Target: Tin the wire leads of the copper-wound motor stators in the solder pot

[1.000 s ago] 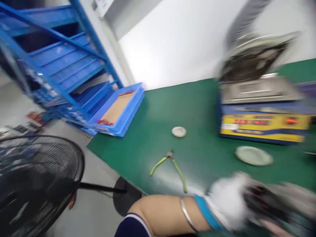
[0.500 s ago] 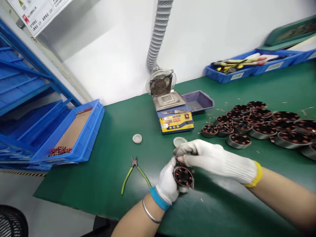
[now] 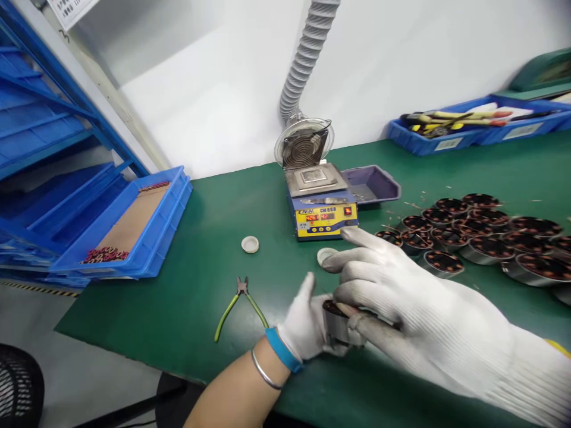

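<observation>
Both hands wear white knit gloves. My left hand (image 3: 307, 327) grips a round metal motor stator (image 3: 335, 321) with copper windings, near the front edge of the green bench (image 3: 200, 279). My right hand (image 3: 401, 297) lies over the stator from the right, its lower fingers curled on the part and the index finger stretched out. Most of the stator is hidden under the hands. Green-handled cutting pliers (image 3: 238, 300) lie just left of my left hand.
A yellow-and-blue solder pot (image 3: 321, 208) with a small fan and grey extraction hose stands behind. Several more stators (image 3: 473, 229) cluster at the right. Two small white caps (image 3: 250, 244) lie nearby. A blue tray (image 3: 134, 229) sits left; a tool tray (image 3: 468, 128) far right.
The view swung right and steadied on the bench. My right hand came closer and now covers the stator, which has tilted from facing up to lying low in my left hand.
</observation>
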`<state>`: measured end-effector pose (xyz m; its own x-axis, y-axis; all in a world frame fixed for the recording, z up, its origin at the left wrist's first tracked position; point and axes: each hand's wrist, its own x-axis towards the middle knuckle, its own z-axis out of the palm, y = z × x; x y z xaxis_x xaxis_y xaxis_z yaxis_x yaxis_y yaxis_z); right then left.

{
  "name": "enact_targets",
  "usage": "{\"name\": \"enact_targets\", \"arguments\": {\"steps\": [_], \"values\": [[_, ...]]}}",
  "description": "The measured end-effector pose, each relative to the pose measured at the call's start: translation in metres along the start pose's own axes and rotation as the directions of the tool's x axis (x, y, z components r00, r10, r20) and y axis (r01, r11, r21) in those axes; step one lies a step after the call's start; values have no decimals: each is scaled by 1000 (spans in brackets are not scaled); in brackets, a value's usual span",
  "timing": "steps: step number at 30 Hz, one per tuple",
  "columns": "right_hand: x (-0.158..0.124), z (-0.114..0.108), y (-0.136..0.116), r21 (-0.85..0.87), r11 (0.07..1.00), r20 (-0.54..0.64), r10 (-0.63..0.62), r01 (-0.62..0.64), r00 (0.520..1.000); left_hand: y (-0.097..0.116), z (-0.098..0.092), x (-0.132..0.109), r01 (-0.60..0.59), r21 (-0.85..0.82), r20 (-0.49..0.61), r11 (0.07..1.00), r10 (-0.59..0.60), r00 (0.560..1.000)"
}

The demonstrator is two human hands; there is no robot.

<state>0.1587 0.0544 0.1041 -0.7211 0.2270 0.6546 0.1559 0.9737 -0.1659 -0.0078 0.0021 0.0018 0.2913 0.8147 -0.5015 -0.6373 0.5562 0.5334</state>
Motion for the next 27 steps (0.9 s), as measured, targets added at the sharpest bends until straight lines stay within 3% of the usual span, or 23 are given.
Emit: {"name": "enact_targets", "arguments": {"steps": [2,4,7,9,10,12,14,15,17,19,20,21,22,23,25,27], "values": [[-7,2,7,-13,1000,9,3,-3,1000,-7,2,0,83,67,189,994,-94,977],[-14,4,12,-44,999,3,17,-17,1000,-5,4,-5,-18,-39,213,999,26,977],[-16,7,13,-44,996,-5,79,-79,997,6,4,-10,-304,-300,19,904,324,946],[-14,8,11,-6,996,-12,92,-92,996,10,4,-9,-373,-353,-95,858,364,927],[-13,9,10,10,996,-13,86,-86,996,10,3,-7,-330,-332,-90,884,318,944],[-14,12,10,34,995,-11,89,-89,996,5,3,-3,-111,-198,45,974,122,992],[-18,16,12,63,987,15,147,-147,989,-2,5,0,79,8,181,997,-79,980],[-22,18,15,88,976,30,199,-201,980,-5,6,1,103,65,190,993,-114,975],[-31,21,20,169,906,24,389,-387,921,-9,9,-1,68,82,113,994,-77,991],[-41,22,25,292,738,-39,645,-609,763,-9,12,-3,23,50,-4,998,-23,1000],[-45,22,26,344,647,-82,742,-680,665,-8,14,-5,18,37,-46,999,-16,999],[-50,23,27,370,595,-110,791,-713,602,-7,15,-6,21,27,-81,999,-18,997],[-53,24,26,358,602,-123,788,-714,603,-5,17,-7,18,13,-115,1000,-16,993],[-56,25,25,305,667,-134,737,-680,663,-4,18,-8,5,-2,-148,1000,-5,989],[-57,32,18,120,851,-141,524,-511,840,-4,20,-8,-37,-27,-204,999,31,978],[-52,40,9,-89,946,-143,297,-312,944,-6,21,-7,-92,-45,-258,995,78,963]]}}
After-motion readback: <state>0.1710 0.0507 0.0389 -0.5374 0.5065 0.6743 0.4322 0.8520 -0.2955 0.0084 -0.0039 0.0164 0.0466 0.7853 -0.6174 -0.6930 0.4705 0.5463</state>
